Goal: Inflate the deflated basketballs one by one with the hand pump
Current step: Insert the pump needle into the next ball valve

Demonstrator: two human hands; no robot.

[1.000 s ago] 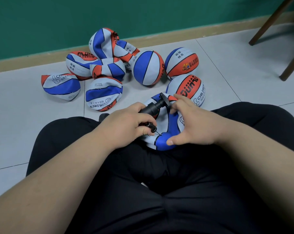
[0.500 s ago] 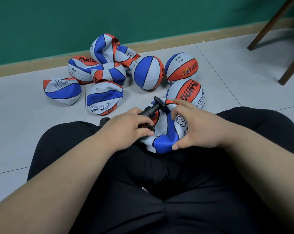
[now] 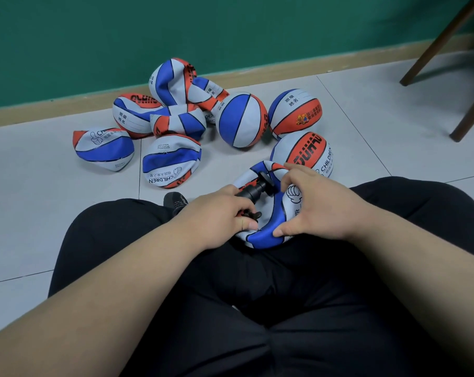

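Left hand (image 3: 217, 214) grips pump (image 3: 253, 190), right hand (image 3: 321, 209) holds limp basketball (image 3: 263, 236)

Wooden chair legs (image 3: 440, 40), green wall (image 3: 94, 36)

All sits on pale grey tiled floor (image 3: 40, 202) w/ dark grout lines. Left-centre: heap of crumpled red-white-blue rubber basketballs (image 3: 172, 159), some overlapping. Just right of heap: 3 round, full red-white-blue basketballs (image 3: 241, 119), close together. Far right: 2 brown wooden chair legs (image 3: 467, 115).
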